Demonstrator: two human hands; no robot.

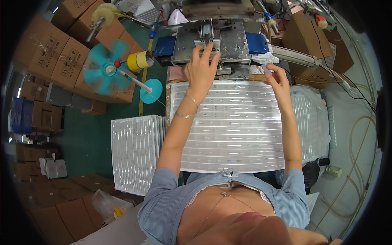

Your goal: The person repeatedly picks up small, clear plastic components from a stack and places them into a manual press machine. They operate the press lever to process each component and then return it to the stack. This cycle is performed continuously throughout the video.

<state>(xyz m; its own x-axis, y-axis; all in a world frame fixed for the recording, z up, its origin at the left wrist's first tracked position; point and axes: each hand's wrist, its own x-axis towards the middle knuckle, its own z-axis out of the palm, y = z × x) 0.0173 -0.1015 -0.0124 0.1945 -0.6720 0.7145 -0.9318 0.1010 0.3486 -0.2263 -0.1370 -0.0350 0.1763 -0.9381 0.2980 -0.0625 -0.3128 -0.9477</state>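
My left hand [201,73] reaches over the front of a metal press bed [185,45], its fingers spread. The fingertips are at a small metal fixture [207,42] in the middle of the bed; whether they touch it I cannot tell. At the bed's right front corner, my right hand [280,83] has thumb and fingers brought together beside a crumpled white cloth [266,58]. Something small and pale may be between those fingertips, too small to name. Below both hands lies a sheet of ribbed, shiny white strips [232,126] with rows of small marks.
A teal fan [109,69] with blurred blades stands left, carrying yellow tape rolls [139,60]. More ribbed sheets [134,155] are stacked at lower left; a plastic-wrapped stack [310,122] lies right. Cardboard boxes [45,49] line the left. Hoses [359,151] and cables run down the right.
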